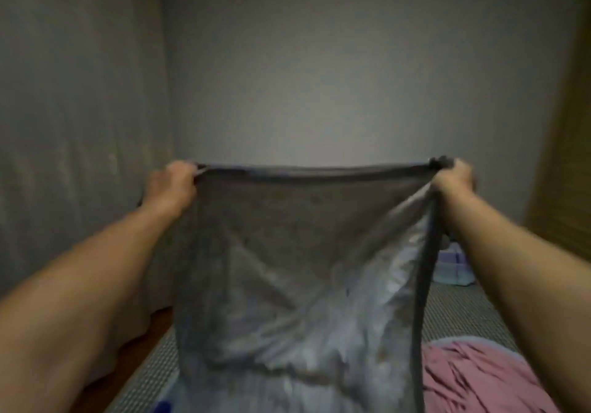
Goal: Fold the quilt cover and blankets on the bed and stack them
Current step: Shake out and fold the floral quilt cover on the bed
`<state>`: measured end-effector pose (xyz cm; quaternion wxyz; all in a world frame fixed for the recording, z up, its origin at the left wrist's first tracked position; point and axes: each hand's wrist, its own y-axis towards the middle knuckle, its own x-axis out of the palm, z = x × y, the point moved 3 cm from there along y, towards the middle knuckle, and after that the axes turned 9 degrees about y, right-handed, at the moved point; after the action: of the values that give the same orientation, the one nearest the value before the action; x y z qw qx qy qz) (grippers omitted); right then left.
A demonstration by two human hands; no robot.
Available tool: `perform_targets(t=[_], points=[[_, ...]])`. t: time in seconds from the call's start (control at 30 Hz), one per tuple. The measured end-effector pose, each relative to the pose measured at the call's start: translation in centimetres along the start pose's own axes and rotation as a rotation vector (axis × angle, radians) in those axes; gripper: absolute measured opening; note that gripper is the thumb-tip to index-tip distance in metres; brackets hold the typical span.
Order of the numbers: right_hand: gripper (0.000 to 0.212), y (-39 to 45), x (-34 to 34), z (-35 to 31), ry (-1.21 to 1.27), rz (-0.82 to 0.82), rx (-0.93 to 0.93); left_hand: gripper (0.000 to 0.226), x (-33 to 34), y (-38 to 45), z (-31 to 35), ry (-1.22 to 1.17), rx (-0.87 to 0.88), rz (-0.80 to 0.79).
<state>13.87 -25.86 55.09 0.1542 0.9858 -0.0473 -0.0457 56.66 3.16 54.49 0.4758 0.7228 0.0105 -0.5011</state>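
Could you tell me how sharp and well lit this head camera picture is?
Head view: dim, with the brightest patch on the far wall; motion blur softens the left hand, the right hand and the grey quilt cover they grip; wide-angle distortion stretches the forearms at the edges; the pink blanket is smeared too.

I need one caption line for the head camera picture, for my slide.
Both hands, left hand and right hand, hold a grey quilt cover stretched above the bed.

quilt cover [287,252] hanging over bed [460,310]; crumpled blanket [473,377] lying right of it, folded blanket [454,267] sitting behind.
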Motion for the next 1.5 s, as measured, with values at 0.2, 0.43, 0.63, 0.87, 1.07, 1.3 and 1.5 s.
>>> perform_targets(t=[0.2,0.43,0.63,0.87,1.07,1.3,1.5], points=[[0.024,4.9,-3.2,-9.1,0.465,0.063,-0.171,0.019,-11.3,7.7,-0.7,0.13,0.051,0.282],[0.034,-6.2,-3.6,4.0,0.367,-0.313,-0.123,0.018,-3.1,-4.8,-10.6,0.327,0.28,0.209],[0.021,-20.1,-3.0,25.6,-0.139,-0.662,0.027,0.015,10.4,-27.7,-14.1,0.21,0.526,-0.1],[0.037,-39.3,-8.2,56.1,-0.457,-0.606,0.685,0.025,26.9,-56.0,-13.7,0.107,0.766,-0.609],[0.047,-50.0,-10.6,66.2,-0.524,-0.357,0.92,0.05,32.6,-73.1,-14.5,0.081,0.755,-0.952],[0.03,-55.5,-3.0,60.1,-1.161,-0.349,0.332,0.046,30.1,-80.0,-17.9,-0.14,-0.218,-1.131],[0.042,-71.1,13.7,54.5,-0.557,-1.261,-0.17,0.038,31.7,-78.9,-18.2,-0.497,-0.616,-1.053]])
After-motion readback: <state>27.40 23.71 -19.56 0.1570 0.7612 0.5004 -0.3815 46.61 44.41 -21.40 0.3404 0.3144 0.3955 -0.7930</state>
